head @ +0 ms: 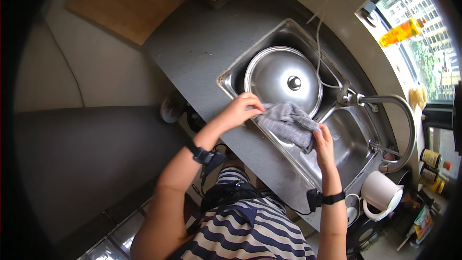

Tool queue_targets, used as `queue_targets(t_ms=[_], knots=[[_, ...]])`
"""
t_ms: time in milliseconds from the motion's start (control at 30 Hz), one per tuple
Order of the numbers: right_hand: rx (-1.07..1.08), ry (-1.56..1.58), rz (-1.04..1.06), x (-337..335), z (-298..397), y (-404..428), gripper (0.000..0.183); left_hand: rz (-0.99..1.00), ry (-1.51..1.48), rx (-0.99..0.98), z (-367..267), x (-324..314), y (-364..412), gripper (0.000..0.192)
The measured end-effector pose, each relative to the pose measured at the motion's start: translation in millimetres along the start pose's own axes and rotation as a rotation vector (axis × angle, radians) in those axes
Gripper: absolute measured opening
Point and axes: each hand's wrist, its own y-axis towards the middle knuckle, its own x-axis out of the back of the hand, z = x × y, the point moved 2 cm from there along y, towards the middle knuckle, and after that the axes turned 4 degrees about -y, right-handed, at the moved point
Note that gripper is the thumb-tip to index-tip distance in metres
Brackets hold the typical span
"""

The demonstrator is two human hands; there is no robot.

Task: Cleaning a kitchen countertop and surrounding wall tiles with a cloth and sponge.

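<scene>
A grey cloth [285,122] is stretched between my two hands above the front of the double sink [301,168]. My left hand [243,110] pinches its left end with thumb and fingers. Its right end, crumpled and hanging a little, is gripped by my right hand [323,146]. Just behind the cloth, a domed stainless-steel lid [272,76] with a round knob lies in the left basin, and the cloth hides part of its near rim. Beneath my right hand is the right basin [346,133], which looks wet.
A curved faucet [406,115] rises at the sink's right rear, with a white hose [318,54] beside it. A white electric kettle [380,193] stands right of the sink. Bottles [431,159] and a yellow-orange bottle [400,33] line the windowsill. The grey countertop [202,65] extends left.
</scene>
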Motion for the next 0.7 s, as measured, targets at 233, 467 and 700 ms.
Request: queue_targets(t_ms=[233, 467, 700], knots=[[0.243, -0.202, 0.219, -121.2, 47.9, 35.1, 0.020, -0.312, 0.087, 0.221, -2.5, 116.6, -86.5, 0.028], [0.514, -0.523, 0.246, -175.3, 90.0, 47.8, 0.018, -0.385, 0.074, 0.198, 29.2, 170.4, -136.8, 0.020], [0.943, -0.614, 0.346, -146.5, 65.0, 75.3, 0.023, -0.367, -0.232, 0.412, 5.9, 179.1, -139.4, 0.020]])
